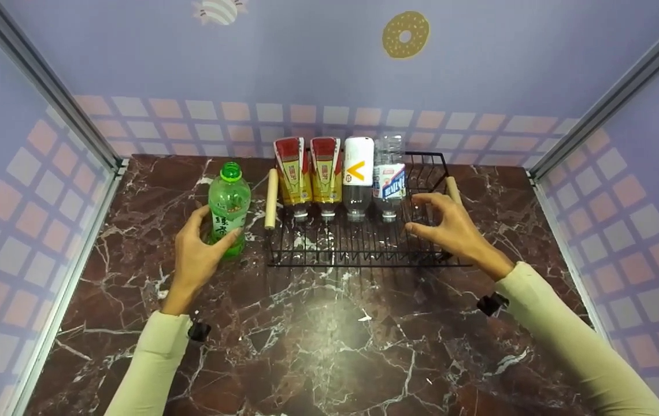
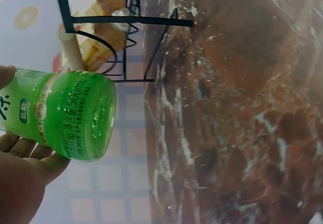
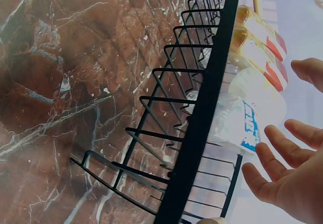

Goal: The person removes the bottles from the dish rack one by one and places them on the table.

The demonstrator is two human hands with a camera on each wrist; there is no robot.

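My left hand (image 1: 196, 251) holds a green plastic bottle (image 1: 230, 199) around its labelled body, thumb on one side and fingers on the other. The bottle is upright, left of a black wire rack (image 1: 358, 266); in the left wrist view its base (image 2: 103, 115) appears off the tabletop. Neck down in the rack lean two red-and-yellow bottles (image 1: 293, 173), a white-topped clear bottle (image 1: 358, 156) and a clear bottle with a blue-and-white label (image 1: 389, 180). Beside that last bottle, over the rack's right part, my right hand (image 1: 448, 228) holds nothing, thumb and fingers spread apart.
Wooden handles (image 1: 271, 199) stand at both ends of the rack. Brown marbled tabletop (image 1: 329, 346) extends in front of it. Patterned wall panels (image 1: 329, 69) enclose the back and both sides, meeting at metal corner frames (image 1: 46, 75).
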